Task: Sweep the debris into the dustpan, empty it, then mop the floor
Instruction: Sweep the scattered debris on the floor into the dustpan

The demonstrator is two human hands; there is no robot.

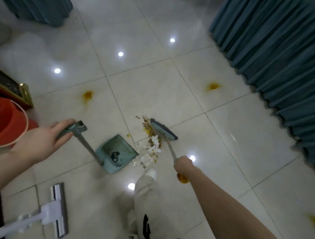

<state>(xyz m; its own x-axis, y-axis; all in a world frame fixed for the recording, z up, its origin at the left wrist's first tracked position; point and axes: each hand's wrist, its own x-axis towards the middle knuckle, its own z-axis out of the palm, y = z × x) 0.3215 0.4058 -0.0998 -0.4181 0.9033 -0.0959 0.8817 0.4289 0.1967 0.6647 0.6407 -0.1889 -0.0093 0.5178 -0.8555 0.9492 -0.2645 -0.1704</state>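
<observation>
Teal-grey plastic fills the fingers of the left hand, which curl round the grip at the top of the dustpan's long handle, left of centre. The handle slants down to the dustpan, which sits on the floor at mid-frame with its open mouth turned right; a few dark bits lie inside it.

The right hand is closed in a fist round the broom's thin handle, right of centre, with a yellow end showing below the fist. The broom head rests on the far side of the debris: husks, yellow scraps and crumpled white paper, strung between the broom head and the dustpan's mouth.

A white shoe stands just below the pile. Orange-yellow stains mark the tiles. A flat mop lies at lower left, a red bucket sits at the left edge, and teal curtains hang at upper right.
</observation>
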